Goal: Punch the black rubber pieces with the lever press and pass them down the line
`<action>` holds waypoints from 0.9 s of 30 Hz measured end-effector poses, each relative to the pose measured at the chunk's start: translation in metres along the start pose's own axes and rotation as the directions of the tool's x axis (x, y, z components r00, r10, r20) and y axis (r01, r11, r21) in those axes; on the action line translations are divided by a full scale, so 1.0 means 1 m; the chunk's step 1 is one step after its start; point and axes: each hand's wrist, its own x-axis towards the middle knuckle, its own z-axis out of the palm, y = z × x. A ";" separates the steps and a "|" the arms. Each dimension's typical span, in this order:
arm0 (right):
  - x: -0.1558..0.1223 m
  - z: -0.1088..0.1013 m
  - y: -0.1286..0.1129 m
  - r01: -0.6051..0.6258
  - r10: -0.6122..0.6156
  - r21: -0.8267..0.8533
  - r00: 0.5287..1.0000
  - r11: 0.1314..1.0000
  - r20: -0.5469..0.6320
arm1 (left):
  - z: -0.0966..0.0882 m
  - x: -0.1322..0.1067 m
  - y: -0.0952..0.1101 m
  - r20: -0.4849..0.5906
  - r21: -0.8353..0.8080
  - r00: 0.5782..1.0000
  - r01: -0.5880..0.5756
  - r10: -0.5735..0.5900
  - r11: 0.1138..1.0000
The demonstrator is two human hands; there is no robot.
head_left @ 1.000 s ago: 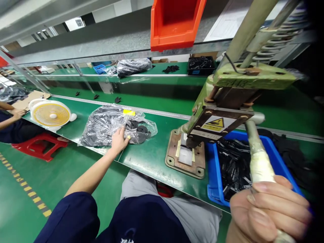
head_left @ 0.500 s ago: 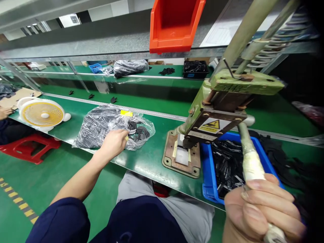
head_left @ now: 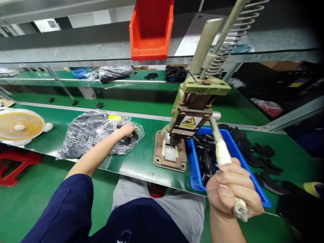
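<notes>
My right hand is wrapped round the taped lever handle of a green hand press, whose rusty base plate holds a pale block. My left hand reaches into the mouth of a clear plastic bag full of black ring-shaped parts. Its fingers are curled at the bag's opening over the black parts; whether they hold one is hidden.
A blue bin of black pieces sits right of the press, with loose black parts beyond it. A white and yellow fan lies at the left. An orange bin hangs overhead. A conveyor belt runs behind.
My left hand has gone further right into the bag's opening. The view has swung right, and my right hand stays on the lever handle.
</notes>
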 end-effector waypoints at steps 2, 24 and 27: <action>-0.001 0.000 0.001 0.007 -0.007 0.000 1.000 1.000 -0.006 | -0.004 -0.002 -0.003 -0.009 0.013 1.000 0.019 -0.019 1.000; -0.003 -0.016 -0.001 -0.058 0.062 -0.036 0.989 0.998 0.138 | 0.010 -0.046 0.122 -0.090 -0.994 0.989 -0.082 -0.119 0.068; -0.003 -0.017 0.000 -0.056 0.061 -0.034 0.986 0.998 0.154 | 0.007 -0.033 0.134 -0.070 -0.997 0.986 -0.076 -0.153 -0.034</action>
